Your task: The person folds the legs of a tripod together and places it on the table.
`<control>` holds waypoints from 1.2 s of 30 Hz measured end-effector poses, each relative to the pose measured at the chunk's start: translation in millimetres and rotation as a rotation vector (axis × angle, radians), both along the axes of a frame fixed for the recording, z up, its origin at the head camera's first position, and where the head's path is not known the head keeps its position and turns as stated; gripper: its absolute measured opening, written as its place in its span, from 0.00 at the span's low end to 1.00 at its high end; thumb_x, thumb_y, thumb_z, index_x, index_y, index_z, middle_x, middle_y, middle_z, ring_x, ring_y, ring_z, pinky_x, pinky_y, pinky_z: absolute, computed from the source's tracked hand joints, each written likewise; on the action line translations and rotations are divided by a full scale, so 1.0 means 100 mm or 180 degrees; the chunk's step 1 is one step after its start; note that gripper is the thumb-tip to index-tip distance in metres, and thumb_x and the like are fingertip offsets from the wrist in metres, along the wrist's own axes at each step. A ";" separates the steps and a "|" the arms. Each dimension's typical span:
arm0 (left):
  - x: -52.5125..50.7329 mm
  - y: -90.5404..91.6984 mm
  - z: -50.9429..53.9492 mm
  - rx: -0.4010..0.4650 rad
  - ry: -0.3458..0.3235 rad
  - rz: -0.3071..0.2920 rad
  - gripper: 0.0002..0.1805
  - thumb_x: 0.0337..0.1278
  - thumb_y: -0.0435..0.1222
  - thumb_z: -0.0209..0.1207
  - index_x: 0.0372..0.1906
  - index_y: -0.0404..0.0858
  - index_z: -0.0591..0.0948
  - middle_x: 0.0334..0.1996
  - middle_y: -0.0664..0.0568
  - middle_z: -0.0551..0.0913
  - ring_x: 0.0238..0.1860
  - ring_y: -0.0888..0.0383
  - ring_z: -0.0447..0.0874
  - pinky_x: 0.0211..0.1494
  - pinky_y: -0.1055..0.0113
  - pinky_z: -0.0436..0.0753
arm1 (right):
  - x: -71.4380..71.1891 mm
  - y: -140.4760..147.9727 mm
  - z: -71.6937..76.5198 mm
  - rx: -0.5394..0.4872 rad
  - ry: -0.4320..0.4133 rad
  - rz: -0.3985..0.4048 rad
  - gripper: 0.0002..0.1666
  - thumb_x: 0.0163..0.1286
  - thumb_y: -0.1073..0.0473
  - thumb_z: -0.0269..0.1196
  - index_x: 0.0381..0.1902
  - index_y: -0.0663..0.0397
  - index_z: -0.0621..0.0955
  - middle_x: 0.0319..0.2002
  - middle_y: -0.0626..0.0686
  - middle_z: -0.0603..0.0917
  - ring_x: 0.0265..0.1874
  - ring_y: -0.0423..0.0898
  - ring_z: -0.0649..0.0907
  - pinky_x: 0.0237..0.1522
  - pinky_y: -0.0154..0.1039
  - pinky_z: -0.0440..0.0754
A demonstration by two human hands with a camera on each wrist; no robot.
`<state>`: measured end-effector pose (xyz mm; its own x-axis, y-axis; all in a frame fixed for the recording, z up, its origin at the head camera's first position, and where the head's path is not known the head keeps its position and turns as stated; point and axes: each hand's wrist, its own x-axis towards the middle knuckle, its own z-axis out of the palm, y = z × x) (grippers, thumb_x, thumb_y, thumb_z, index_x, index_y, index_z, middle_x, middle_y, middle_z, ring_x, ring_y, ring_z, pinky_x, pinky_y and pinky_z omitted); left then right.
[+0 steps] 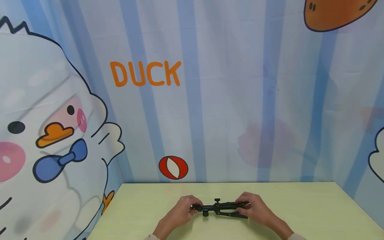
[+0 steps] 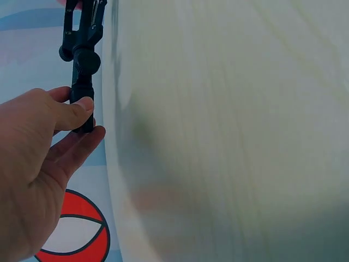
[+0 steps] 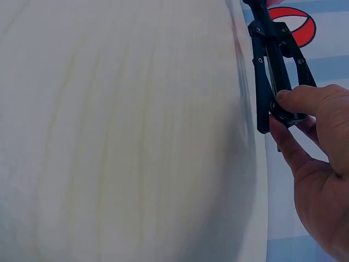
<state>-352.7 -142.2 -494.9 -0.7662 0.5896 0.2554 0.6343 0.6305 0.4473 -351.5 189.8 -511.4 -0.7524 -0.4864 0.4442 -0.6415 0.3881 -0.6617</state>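
Observation:
A small black tripod [image 1: 223, 206] is held sideways between both hands, over the front part of the table. At its head end, the left hand [image 1: 184, 208] pinches it with thumb and fingers; the left wrist view shows this tripod head [image 2: 83, 93] between them. The right hand [image 1: 255, 208] grips the leg end, its thumb lying on the centre column. One tripod leg [image 3: 262, 93] stands slightly out from the column in the right wrist view. A round knob [image 1: 205, 213] hangs below the head, and another knob [image 1: 217, 200] sticks up near the middle.
The pale yellow-green table [image 1: 144, 200] runs back to a fabric backdrop [image 1: 228, 100] with blue stripes, a large duck drawing [image 1: 39, 83] and orange lettering [image 1: 145, 74]. A red-and-white printed ball [image 1: 163, 166] shows just above the table's back edge.

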 end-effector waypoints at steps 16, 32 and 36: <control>-0.09 -0.02 -0.15 0.0034 0.0029 -0.0132 0.17 0.55 0.19 0.68 0.45 0.39 0.89 0.42 0.57 0.88 0.46 0.62 0.85 0.50 0.68 0.86 | -0.04 -0.02 -0.07 0.0156 -0.0115 -0.0086 0.10 0.62 0.69 0.75 0.42 0.63 0.88 0.39 0.52 0.84 0.36 0.45 0.88 0.36 0.33 0.89; -0.11 -0.03 -0.16 0.0026 0.0051 -0.0104 0.15 0.55 0.19 0.68 0.44 0.39 0.90 0.41 0.56 0.88 0.45 0.63 0.85 0.51 0.67 0.86 | -0.06 -0.02 -0.10 0.0264 -0.0298 -0.0260 0.10 0.62 0.68 0.74 0.42 0.62 0.87 0.38 0.51 0.84 0.36 0.45 0.88 0.38 0.36 0.89; -0.12 -0.03 -0.18 0.0028 0.0058 -0.0106 0.15 0.55 0.19 0.68 0.44 0.38 0.90 0.41 0.57 0.88 0.45 0.63 0.85 0.51 0.67 0.86 | -0.06 -0.01 -0.10 0.0257 -0.0313 -0.0257 0.10 0.63 0.68 0.74 0.42 0.62 0.87 0.38 0.51 0.84 0.36 0.46 0.88 0.38 0.35 0.89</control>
<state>-364.4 -145.3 -512.9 -0.7414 0.6124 0.2744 0.6630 0.6051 0.4409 -357.5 188.4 -521.6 -0.8285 -0.4537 0.3283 -0.5397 0.4904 -0.6842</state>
